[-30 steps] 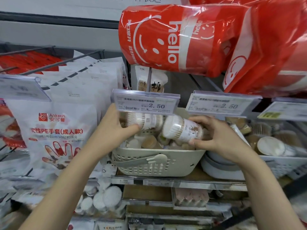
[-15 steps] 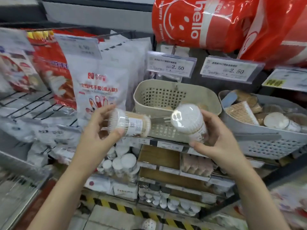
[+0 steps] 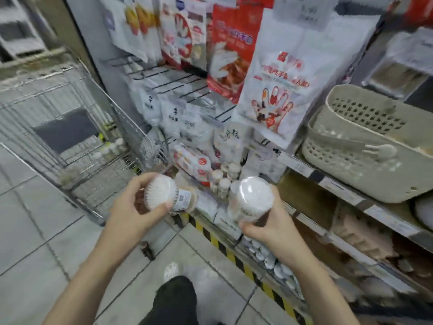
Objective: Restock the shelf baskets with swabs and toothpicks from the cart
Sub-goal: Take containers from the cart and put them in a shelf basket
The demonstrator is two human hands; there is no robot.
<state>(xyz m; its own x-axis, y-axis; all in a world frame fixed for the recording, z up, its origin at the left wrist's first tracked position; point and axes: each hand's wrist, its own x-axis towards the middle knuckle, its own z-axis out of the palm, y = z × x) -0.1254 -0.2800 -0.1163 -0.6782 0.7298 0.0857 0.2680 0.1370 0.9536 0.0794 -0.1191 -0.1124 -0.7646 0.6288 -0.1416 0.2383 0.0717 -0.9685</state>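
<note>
My left hand (image 3: 130, 204) grips a round clear tub of cotton swabs (image 3: 164, 195), lying sideways with its white swab tips toward me. My right hand (image 3: 269, 227) holds a second swab tub (image 3: 250, 199) from below, lid facing up. Both tubs hang in front of me at waist height, apart from the shelf. The beige perforated shelf basket (image 3: 356, 165) sits on the shelf to the upper right, well away from both hands. The wire cart (image 3: 77, 146) stands to the left, with a few small white containers (image 3: 107, 150) in it.
Hanging packs of disposable gloves (image 3: 269, 95) fill the pegs ahead. Small jars (image 3: 225, 181) crowd the low shelf behind the tubs. A yellow-black hazard strip (image 3: 220, 245) marks the shelf base on the tiled floor. My leg and shoe (image 3: 172, 287) are below.
Both hands have drawn the two swab tubs out of the beige basket and down to waist height. The view has swung left and downward, bringing the cart into sight.
</note>
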